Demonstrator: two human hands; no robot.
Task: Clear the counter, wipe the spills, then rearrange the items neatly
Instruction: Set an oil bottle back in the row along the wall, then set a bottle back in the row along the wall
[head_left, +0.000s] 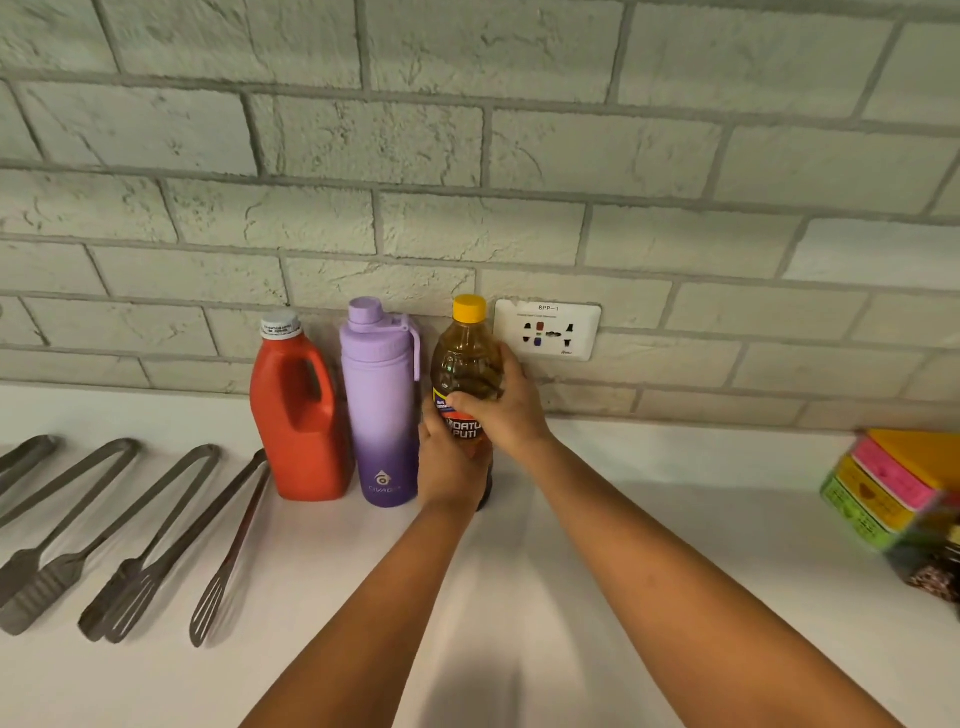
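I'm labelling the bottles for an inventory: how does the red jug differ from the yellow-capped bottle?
The red jug is opaque with a white cap and a moulded handle; the yellow-capped bottle is clear, shows amber liquid, and has no handle. The jug is wider; the bottle is slimmer. The jug stands untouched, while the left hand and right hand both grip the bottle. Both are upright and capped, in the row along the brick wall.
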